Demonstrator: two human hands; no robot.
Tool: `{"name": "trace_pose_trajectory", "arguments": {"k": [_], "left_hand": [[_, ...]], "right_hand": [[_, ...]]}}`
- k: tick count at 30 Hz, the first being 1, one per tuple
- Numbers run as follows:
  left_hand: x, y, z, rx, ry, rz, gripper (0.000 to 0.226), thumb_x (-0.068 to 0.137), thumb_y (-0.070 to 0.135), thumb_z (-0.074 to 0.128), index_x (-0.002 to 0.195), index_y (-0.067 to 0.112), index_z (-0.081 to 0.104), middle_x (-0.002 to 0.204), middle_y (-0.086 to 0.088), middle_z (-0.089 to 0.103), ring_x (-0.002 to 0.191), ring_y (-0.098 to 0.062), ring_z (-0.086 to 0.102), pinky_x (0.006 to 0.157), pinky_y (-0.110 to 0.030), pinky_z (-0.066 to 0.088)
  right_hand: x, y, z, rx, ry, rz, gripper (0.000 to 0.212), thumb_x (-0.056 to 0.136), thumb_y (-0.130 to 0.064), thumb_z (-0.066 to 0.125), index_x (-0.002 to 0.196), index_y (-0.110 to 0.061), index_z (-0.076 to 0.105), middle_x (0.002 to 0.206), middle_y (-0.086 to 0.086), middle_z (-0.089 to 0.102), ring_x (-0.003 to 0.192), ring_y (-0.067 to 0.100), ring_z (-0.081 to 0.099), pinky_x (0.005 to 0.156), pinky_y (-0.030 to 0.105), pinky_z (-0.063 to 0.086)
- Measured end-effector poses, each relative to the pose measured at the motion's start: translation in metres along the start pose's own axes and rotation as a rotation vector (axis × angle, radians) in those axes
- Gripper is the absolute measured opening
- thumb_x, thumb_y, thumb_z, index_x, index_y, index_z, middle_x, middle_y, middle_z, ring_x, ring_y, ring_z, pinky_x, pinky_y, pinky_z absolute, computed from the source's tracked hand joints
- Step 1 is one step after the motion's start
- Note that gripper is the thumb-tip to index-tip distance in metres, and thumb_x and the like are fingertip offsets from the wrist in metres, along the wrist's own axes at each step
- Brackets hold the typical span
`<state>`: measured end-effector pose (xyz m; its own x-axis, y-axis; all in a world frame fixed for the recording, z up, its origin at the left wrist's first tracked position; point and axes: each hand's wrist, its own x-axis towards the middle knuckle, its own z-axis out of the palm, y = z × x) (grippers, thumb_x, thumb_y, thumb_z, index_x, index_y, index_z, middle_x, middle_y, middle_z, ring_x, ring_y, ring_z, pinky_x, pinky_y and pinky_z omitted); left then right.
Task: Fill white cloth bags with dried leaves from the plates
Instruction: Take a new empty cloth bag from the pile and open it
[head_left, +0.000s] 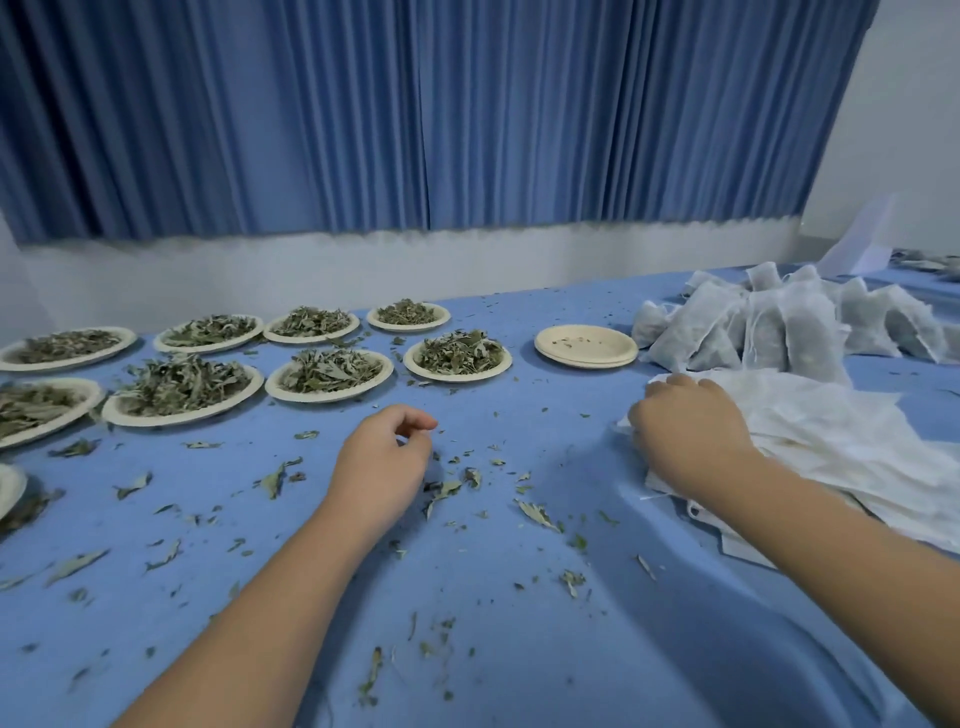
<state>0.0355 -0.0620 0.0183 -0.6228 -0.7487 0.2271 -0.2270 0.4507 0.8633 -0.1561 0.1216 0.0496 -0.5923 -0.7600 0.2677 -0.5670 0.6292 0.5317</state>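
The left hand (384, 457) hovered above the blue table (519, 649), palm down, fingers loosely curled, thumb and forefinger apart, with nothing held. Loose leaf scraps (441, 491) lay on the cloth directly under and around it.

The right hand (685, 423) rested on the near edge of a pile of empty white bags (841, 447), fingers curled down into the cloth. The fingertips were hidden, so a grip on a bag could not be confirmed.

Beyond the right hand stood a heap of filled bags (779, 327). Between the two hands and further out sat a stack of empty plates (586, 345).

Plates of dried leaves (330, 371) stood in two rows beyond and to the outer side of the left hand. The nearest was just ahead of its knuckles, not touching.
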Motion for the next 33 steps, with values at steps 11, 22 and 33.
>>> {"name": "trace_pose_trajectory", "arguments": {"k": [11,22,33], "left_hand": [[-0.026,0.022,-0.135,-0.307,0.273,-0.066,0.017,0.092,0.010,0.057,0.086,0.022,0.067,0.076,0.004,0.065,0.055,-0.008,0.060,0.054,-0.024,0.047],[-0.114,-0.069,-0.270,-0.024,0.450,-0.417,0.014,0.097,0.015,0.052,0.093,0.011,0.065,0.089,-0.008,0.064,0.062,-0.019,0.057,0.054,-0.030,0.048],[-0.059,-0.023,-0.117,-0.161,0.081,-0.290,0.016,0.096,0.019,0.052,0.092,0.019,0.067,0.089,0.000,0.066,0.055,-0.008,0.061,0.052,-0.024,0.047]], "right_hand": [[-0.014,-0.067,-0.134,1.756,0.249,-0.238,0.028,0.092,-0.021,0.058,0.090,0.007,0.060,0.093,0.030,0.062,0.069,0.026,0.055,0.069,0.037,0.042],[0.007,-0.202,-0.131,1.885,-0.307,-0.203,0.016,0.090,-0.026,0.062,0.081,-0.019,0.074,0.083,0.004,0.075,0.083,0.030,0.070,0.084,0.052,0.052],[0.051,-0.079,-0.045,2.232,-0.075,0.668,0.010,0.090,-0.013,0.061,0.100,-0.013,0.061,0.108,0.008,0.065,0.090,0.021,0.063,0.066,0.036,0.053]]}}
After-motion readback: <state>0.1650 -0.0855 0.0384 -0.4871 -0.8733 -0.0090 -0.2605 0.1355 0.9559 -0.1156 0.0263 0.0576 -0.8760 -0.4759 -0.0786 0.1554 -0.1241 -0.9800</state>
